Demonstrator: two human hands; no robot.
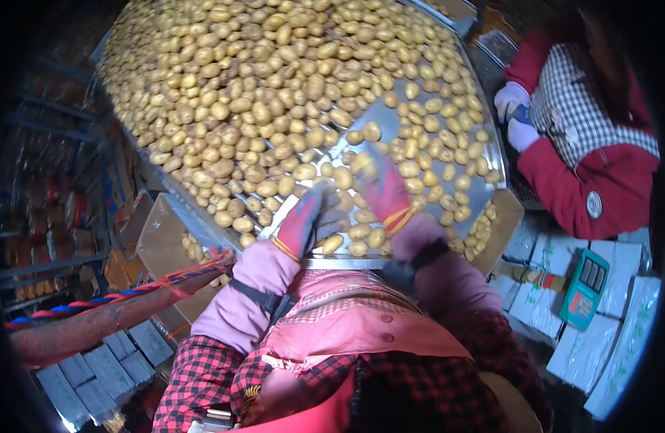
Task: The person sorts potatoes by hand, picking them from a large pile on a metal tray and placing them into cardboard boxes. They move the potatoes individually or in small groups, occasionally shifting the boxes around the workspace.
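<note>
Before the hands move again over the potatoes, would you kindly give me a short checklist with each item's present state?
1. Left hand gloved and over the metal table: ok.
2. Right hand gloved and among the potatoes: ok.
3. Whether either hand grips a potato: cannot tell, blurred.
4. Potatoes within reach at the near edge: ok.
5. Co-worker's white-gloved hands apart from both hands: ok.
6. Cardboard box under the table's left edge holds potatoes: ok.

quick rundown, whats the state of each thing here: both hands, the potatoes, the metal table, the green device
left hand: gloved, blurred, on the potatoes at the near edge
right hand: gloved, blurred, among the potatoes
potatoes: loose, heaped thick at the far side, thin near the hands
metal table: partly bare, shiny
green device: lying on white packs
</note>
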